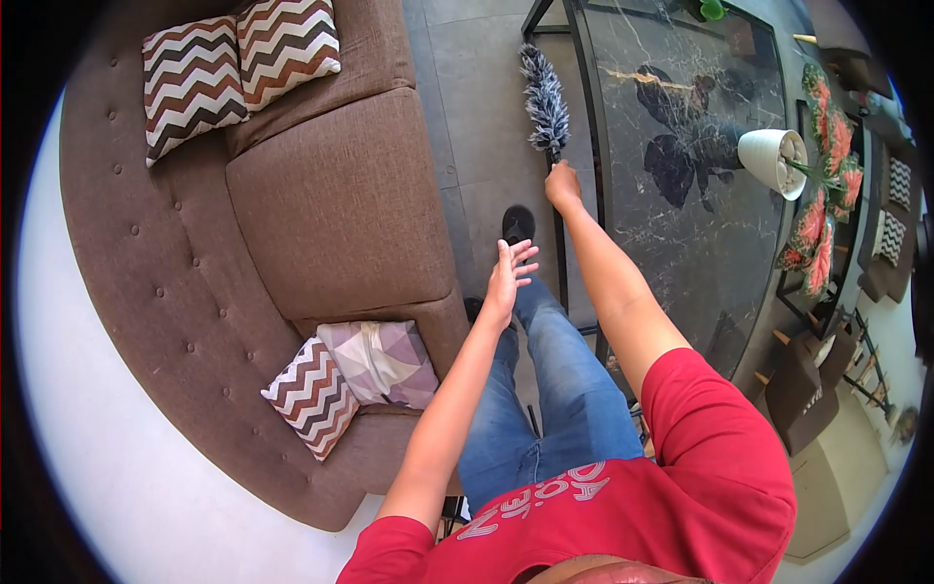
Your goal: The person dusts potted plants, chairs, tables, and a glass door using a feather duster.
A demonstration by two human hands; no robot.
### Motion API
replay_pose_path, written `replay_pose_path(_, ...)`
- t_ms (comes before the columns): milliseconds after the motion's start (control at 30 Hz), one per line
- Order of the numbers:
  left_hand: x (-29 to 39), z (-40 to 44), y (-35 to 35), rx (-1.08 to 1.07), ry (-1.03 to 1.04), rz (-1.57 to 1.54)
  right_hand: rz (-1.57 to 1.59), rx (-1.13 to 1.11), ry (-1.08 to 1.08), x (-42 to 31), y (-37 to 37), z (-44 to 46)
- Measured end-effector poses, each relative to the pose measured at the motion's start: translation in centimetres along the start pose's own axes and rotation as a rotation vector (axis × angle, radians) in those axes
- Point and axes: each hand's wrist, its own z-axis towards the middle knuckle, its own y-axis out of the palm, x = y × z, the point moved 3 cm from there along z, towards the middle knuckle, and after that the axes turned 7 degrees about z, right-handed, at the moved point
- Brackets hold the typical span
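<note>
My right hand (563,187) is wrapped round the dark handle of a fluffy grey duster (546,102). The duster's head points away from me, over the floor beside the black frame of the marble-topped table (671,234). Its fibres look apart from the table's edge, though I cannot tell the exact distance. My left hand (510,275) hangs in the air above my legs, fingers spread, with nothing in it. Below it a black shoe (519,224) shows on the floor.
A brown sofa (331,204) runs along the left, with zigzag cushions (193,83) and a purple patterned cushion (381,362). On the table stands a white pot (772,161) with a pink-leaved plant (822,229). Grey tiled floor (477,107) lies between sofa and table. Chairs (803,389) stand at right.
</note>
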Motion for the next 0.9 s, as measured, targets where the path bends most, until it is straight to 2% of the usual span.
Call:
replay_pose_path(600,-13.1,-8.2,-0.5,-0.048,-0.022,0.045,-0.038,-0.012,-0.026,11.2,4.4,-9.8)
replay_pose_path(900,-22.0,-11.4,2.2,-0.181,-0.064,0.009,-0.037,-0.033,0.046,19.0,6.8,-17.4)
